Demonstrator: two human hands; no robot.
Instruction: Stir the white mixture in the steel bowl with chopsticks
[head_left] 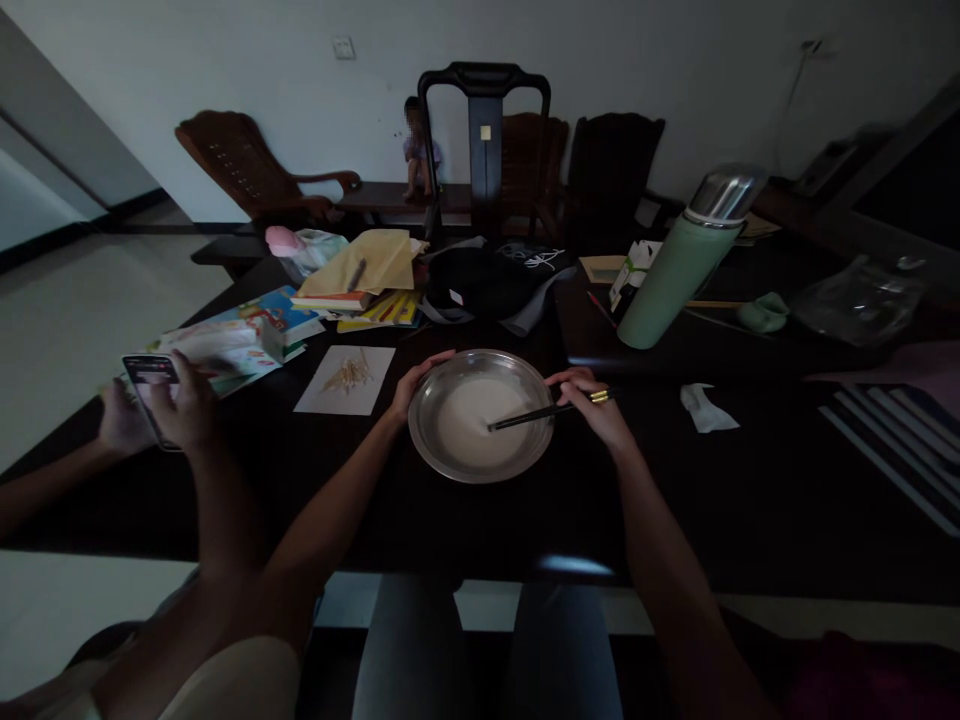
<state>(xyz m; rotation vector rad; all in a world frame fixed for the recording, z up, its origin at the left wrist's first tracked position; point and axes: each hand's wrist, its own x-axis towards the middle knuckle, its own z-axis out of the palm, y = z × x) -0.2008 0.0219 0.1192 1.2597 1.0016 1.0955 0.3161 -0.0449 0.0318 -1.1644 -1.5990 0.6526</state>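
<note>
A wide metal bowl [424,428] sits on the dark tabletop [480,530] straight ahead at 12 o'clock, close to the near edge, with a pool of pale, cloudy liquid [461,425] covering its base. The left hand [416,385] is curled against the bowl at about 10 o'clock on its rim, gripping that side; how far the fingers reach beneath it cannot be told. The right hand [592,405] is closed around dark chopsticks [525,415] with gold-coloured bands, just outside the rim between 2 and 3 o'clock, and their tips dip into the liquid near the middle. The bowl looks thin-walled, stiff and hard to break, probably light in itself, so most of its weight would come from the liquid. Its smooth metal would likely turn slippery if wet, and the shallow, flaring sides leave little to stop a slosh when tilted. The surest hold is on the rim at 9 and 3 o'clock, fingers under the flare and thumbs over the lip, kept level; one-sided pressure at 10 o'clock steadies it but could let it swivel or slide. The chopsticks seem slim, rigid and light, best held toward the banded end, clear of the wet tips. At 10 o'clock from the bowl, thin wooden sticks [351,374] lie loose on white paper [319,400], near but apart.
</note>
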